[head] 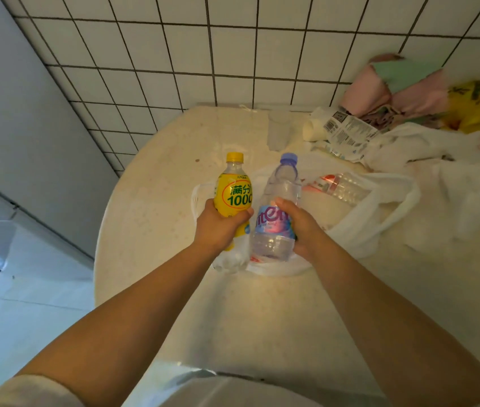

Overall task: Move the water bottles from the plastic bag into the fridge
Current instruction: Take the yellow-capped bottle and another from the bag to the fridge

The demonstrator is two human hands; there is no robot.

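**Inspector:** While both bottles hang above the plastic bag (359, 230), note the grips. Left hand (218, 227) wraps the yellow-label bottle (234, 198) at mid-body; right hand (300, 227) wraps the clear water bottle (277, 212) at its label.

**Assistant:** Handling?

**Inspector:** Judged full, so fairly heavy; thin walls may dent, smooth plastic may slip. Labelled waist is soundest. Another bottle (341, 186) lies in the bag.

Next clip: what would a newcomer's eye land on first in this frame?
Two bottles held up side by side at the centre: the left hand grips a yellow bottle, the right hand a clear bottle with a purple cap. Just behind them a white plastic bag lies open on the pale table, another bottle still inside.
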